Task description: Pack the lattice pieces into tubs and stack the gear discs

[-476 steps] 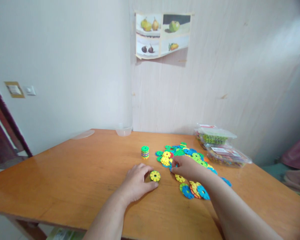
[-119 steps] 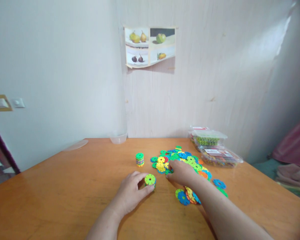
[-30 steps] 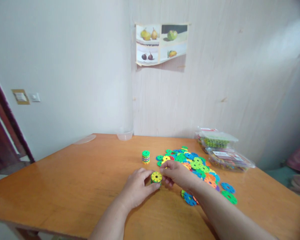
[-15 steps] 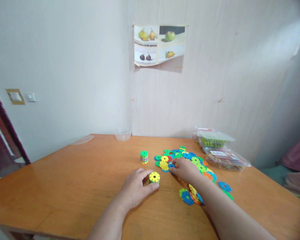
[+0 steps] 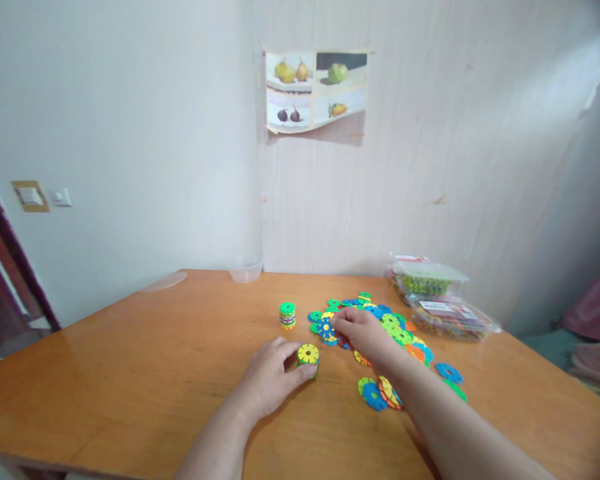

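Observation:
My left hand [image 5: 275,370] has its thumb and fingers closed around a short stack of notched plastic discs [image 5: 308,355], a yellow one on top. Pinched between thumb and finger of my right hand [image 5: 357,331] is a blue notched disc [image 5: 325,327], raised at the left side of the loose pile. That pile of discs [image 5: 393,325] is blue, green, yellow, orange and red, and my right hand and forearm hide part of it. Beyond my left hand stands another disc stack [image 5: 287,315], green on top, touched by neither hand.
Clear plastic boxes [image 5: 430,283] with food inside stand at the table's back right. A clear bowl [image 5: 246,271] and a flat translucent lid [image 5: 165,281] lie along the back edge. The wooden table [image 5: 130,373] meets a wall with a fruit picture [image 5: 316,93].
My right hand has lifted a blue disc off the pile and moved slightly left with it. My left hand stays at the yellow-topped stack.

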Action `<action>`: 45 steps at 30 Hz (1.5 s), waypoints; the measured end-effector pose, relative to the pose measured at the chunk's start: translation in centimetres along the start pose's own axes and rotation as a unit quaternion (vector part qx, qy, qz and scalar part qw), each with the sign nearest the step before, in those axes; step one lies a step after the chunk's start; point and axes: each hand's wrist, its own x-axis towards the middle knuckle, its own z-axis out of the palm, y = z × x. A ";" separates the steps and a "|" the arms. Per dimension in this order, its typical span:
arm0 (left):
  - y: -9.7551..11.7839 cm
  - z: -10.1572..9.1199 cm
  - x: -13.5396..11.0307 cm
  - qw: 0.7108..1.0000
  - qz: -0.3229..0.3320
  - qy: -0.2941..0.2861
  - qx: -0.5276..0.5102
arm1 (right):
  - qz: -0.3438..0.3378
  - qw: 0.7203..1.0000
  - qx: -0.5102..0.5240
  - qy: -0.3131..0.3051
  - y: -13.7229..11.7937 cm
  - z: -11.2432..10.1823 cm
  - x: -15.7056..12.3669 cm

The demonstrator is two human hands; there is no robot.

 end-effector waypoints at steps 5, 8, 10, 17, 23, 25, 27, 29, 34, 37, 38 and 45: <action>0.2 -0.2 0.0 1.000 0.007 -0.012 -0.008 | 0.042 0.981 0.152 -0.113 -1.1 1.9 -1.4; 0.2 -0.2 -0.1 1.000 0.011 -0.009 -0.017 | 0.049 0.983 0.124 -0.130 -1.2 2.1 -1.5; 0.2 -0.1 -0.1 1.000 0.007 -0.005 -0.020 | 0.042 0.991 0.085 -0.097 -0.9 1.6 -1.1; 0.2 -0.2 -0.1 1.000 -0.004 -0.012 -0.015 | -0.016 0.956 -0.291 0.032 2.0 -2.1 1.2; 0.2 -0.1 0.0 1.000 -0.006 -0.013 -0.003 | 0.003 0.903 -0.429 -0.020 2.5 -2.6 0.8; 0.1 -0.1 0.0 1.000 -0.008 -0.012 -0.004 | -0.005 0.900 -0.435 -0.027 2.5 -2.4 0.8; 0.1 0.0 0.0 1.000 -0.010 -0.011 -0.007 | -0.013 0.900 -0.434 -0.033 2.4 -2.3 0.8; 0.0 0.0 0.0 1.000 -0.010 -0.009 -0.008 | -0.016 0.900 -0.434 -0.030 2.2 -2.4 0.9; 0.0 0.0 -0.1 1.000 -0.005 -0.007 -0.008 | -0.036 0.925 -0.376 0.052 1.3 -2.3 0.9; 0.0 0.0 -0.1 1.000 -0.002 -0.003 -0.010 | -0.033 0.982 -0.181 0.035 0.3 -1.4 0.4; 0.0 -0.1 -0.1 1.000 -0.001 -0.001 -0.011 | -0.018 0.994 -0.106 0.010 -0.1 -0.9 0.1; 0.4 -0.2 -0.1 1.000 0.010 -0.001 -0.024 | 0.032 0.988 0.114 -0.095 -1.0 1.8 -1.2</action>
